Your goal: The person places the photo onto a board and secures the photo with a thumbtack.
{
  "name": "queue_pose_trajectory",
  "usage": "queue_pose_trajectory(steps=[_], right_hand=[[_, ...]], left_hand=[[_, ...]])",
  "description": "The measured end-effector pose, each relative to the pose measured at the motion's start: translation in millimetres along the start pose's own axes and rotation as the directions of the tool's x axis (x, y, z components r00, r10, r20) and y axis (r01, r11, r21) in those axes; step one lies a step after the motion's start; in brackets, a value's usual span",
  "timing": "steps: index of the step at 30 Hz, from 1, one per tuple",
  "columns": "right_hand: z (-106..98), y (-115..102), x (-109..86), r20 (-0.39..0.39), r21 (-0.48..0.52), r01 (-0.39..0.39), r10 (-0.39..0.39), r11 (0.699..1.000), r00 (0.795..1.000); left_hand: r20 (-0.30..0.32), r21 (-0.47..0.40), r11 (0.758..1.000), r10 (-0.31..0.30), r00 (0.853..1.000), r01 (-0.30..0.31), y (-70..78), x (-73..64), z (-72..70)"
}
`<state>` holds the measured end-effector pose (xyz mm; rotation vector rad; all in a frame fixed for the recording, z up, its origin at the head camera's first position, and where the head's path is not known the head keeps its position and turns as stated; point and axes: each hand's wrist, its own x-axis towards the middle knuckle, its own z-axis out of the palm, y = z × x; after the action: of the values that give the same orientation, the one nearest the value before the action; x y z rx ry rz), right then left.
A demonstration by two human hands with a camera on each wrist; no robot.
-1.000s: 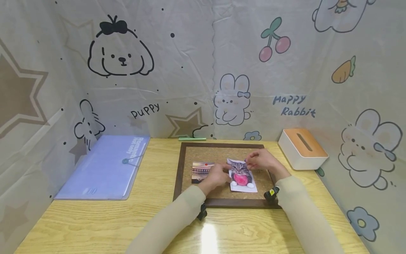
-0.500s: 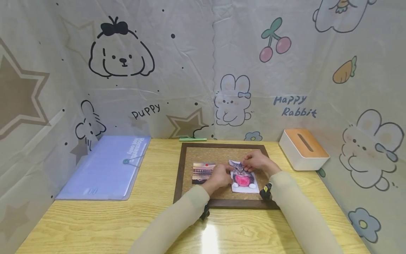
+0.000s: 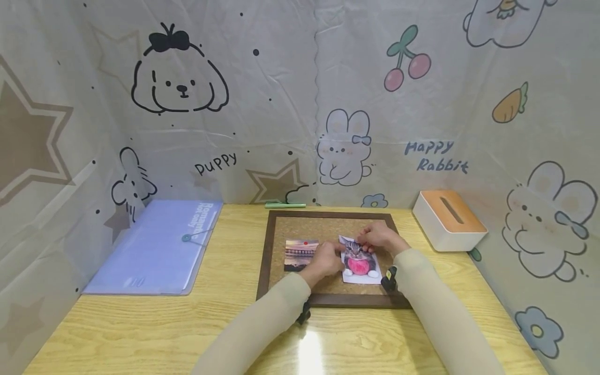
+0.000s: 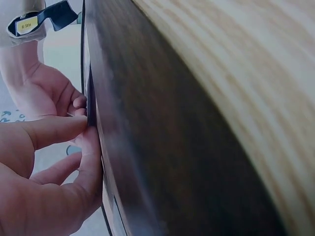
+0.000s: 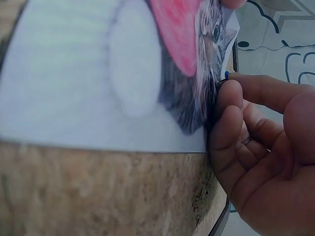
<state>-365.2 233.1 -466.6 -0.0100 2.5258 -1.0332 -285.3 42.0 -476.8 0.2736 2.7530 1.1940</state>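
Inside cork board (image 3: pixel 300 225): cat photo (image 3: pixel 360 262), hands (image 3: pixel 356 250).

A light wood-grain bench (image 3: pixel 140 323) stands enclosed by pale grey cartoon-printed fabric walls (image 3: pixel 262 104) showing a puppy, rabbits, cherries and stars. Overhead light glares on the bench's near edge.

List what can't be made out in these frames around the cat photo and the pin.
- Blue pin: right wrist view shows only a speck beside the right hand; head view hides it under the right hand.
- Cat photo top edge: head view, covered by both hands.
- Left hand contact: left wrist view is blurred, the cork board frame fills it.
- Folder print: too small to read.
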Motion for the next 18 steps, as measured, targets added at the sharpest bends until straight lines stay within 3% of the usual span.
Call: queue_pose_trajectory(steps=[18], right_hand=[[3.7, -8.1, -0.8, -0.010, 0.020, -0.079, 0.079, 0.997, 0.997]], left_hand=[[-0.005, 0.025, 0.999, -0.023, 1.000, 0.023, 4.9, -2.0, -0.2]])
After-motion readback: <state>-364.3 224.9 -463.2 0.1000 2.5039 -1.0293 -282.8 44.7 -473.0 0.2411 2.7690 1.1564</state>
